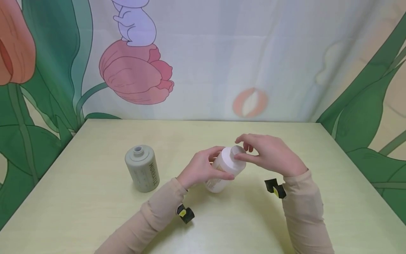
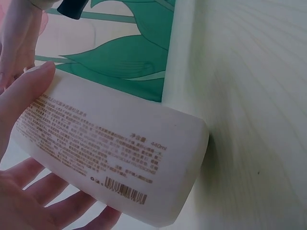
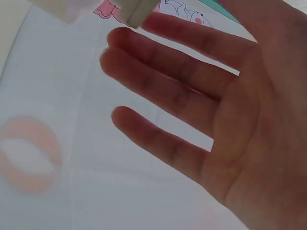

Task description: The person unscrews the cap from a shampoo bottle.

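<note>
Sleeves nearest; L hand clamped round white bottle, right of grey bottle; long axis tilted, base near-left, cap far-right; R hand nearer cap, seemingly pinching it btwn thumb & index.

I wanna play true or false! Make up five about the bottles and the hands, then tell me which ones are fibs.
1. The left hand holds the white bottle. True.
2. The gray bottle lies on its side. False: it stands upright on the table.
3. The white bottle is tilted. True.
4. The right hand touches the gray bottle. False: it is at the white bottle's top.
5. The white bottle has a barcode. True.
</note>
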A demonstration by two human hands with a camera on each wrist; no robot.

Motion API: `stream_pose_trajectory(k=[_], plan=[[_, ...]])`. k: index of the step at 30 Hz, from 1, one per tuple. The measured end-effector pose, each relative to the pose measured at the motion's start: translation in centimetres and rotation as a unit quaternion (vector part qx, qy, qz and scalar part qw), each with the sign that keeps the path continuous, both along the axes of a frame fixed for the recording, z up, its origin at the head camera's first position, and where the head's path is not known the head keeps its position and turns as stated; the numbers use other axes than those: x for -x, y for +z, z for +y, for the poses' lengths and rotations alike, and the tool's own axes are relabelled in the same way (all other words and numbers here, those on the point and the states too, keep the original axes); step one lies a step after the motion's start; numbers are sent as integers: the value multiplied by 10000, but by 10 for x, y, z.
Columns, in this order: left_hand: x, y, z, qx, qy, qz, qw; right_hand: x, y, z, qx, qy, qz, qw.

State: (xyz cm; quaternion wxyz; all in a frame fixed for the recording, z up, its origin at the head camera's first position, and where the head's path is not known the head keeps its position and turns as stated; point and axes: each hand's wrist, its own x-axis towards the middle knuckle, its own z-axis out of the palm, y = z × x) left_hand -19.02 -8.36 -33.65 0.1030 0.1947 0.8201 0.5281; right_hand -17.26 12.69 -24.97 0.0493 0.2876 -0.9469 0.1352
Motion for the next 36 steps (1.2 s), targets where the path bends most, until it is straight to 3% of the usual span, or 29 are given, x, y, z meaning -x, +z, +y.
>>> stream_pose_trajectory(k=[7, 11, 16, 21, 27, 34, 36], plan=[[1, -1, -1, 42, -88, 144, 9998, 2, -2, 1, -21, 544, 250, 9982], [3, 0, -2, -42, -127, 102, 9999, 3, 1, 3, -16, 819, 138, 9965], [1, 0, -3, 32, -67, -12, 10000, 2, 1, 2, 108, 490, -182, 9986], [0, -1, -1, 42, -113, 33, 9999, 2, 1, 0, 110, 88, -175, 9997], [3, 0, 1, 88, -162, 161, 9997, 4, 1, 1, 90, 235, -208, 9995], [2, -3, -1, 112, -160, 32, 9998, 4, -1, 5, -19, 832, -145, 9964], [2, -4, -2, 103, -154, 62, 9998, 4, -1, 5, 19, 837, -168, 9963]])
